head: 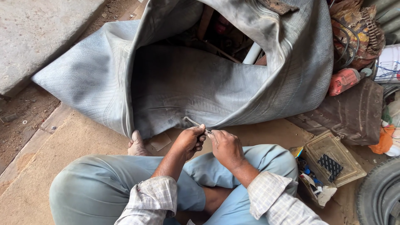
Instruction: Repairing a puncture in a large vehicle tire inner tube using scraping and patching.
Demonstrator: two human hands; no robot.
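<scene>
Head view: both hands' fingers pinch metal valve stem [192, 122] of grey inner tube [187, 79]; dusty board floor [62, 166], cluttered workshop.

Likely tyre-repair workshop: inner tube [187, 79], tyre [381, 193].

A folded inner tube [187, 79] lies on the floor before the seated person, both hands [189, 139] meeting at its near edge. A power tool [343, 81] sits right of it, an open box [329, 164] nearer.
</scene>
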